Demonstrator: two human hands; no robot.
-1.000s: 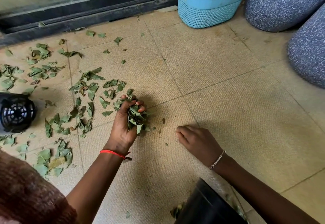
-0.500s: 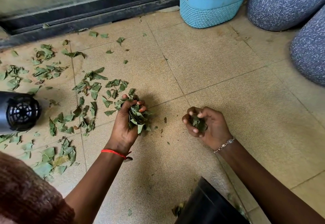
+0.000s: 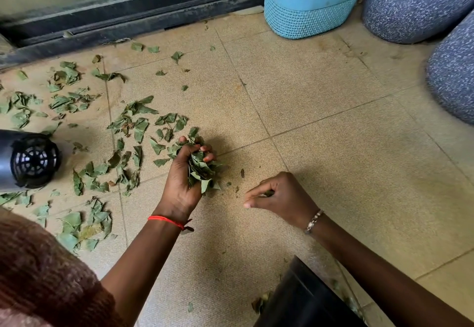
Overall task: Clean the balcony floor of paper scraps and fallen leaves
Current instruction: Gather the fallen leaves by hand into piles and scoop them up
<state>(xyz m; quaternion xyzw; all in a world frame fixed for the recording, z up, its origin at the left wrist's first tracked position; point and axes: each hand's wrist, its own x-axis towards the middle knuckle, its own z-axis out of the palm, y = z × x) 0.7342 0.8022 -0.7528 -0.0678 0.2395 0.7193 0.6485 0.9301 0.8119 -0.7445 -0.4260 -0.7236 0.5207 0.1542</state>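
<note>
My left hand (image 3: 180, 180) is closed around a thick bunch of green leaves (image 3: 202, 171), held just above the tan tiled floor (image 3: 320, 152) at mid frame. To its right, my right hand (image 3: 280, 194) is turned palm down with its fingers curled around a few small leaf bits (image 3: 268, 193). Several loose leaves (image 3: 128, 124) lie scattered over the tiles to the left of both hands, and tiny crumbs (image 3: 242, 172) lie between the hands. No paper scraps are visible.
A black dustbin-like container (image 3: 302, 298) sits at the bottom edge below my right arm. A black round fan-like device (image 3: 30, 161) lies at the left. A blue plastic basket (image 3: 310, 0) and two grey speckled poufs (image 3: 415, 3) stand at the back right, a sliding-door track (image 3: 128, 23) behind.
My right hand, palm up with leaf bits half a second ago, has turned over and dropped toward the floor, fingers curled. My left hand keeps its bunch in place.
</note>
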